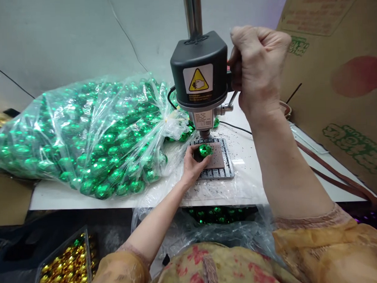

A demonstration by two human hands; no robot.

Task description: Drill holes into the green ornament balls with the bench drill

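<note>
A shiny green faceted ball (pixel 205 150) is pinched between the thumb and fingers of my left hand (pixel 193 162). It sits under the chuck (pixel 204 133) of a black benchtop drill press (pixel 200 71), over a pinkish-brown pad (pixel 218 155) on the slotted metal base (pixel 229 173). My right hand (pixel 258 60) is closed in a fist, raised at the right side of the drill head. Its fingers wrap round a dark lever there, mostly hidden by the hand. Whether the drill tip touches the ball I cannot tell.
A big clear plastic bag of green balls (pixel 92 140) lies at the left. Below the table edge are an open bag of green balls (pixel 218 214) and a bin of gold balls (pixel 64 267). A cardboard box (pixel 338 91) stands at the right, beside a brown strap (pixel 332 175).
</note>
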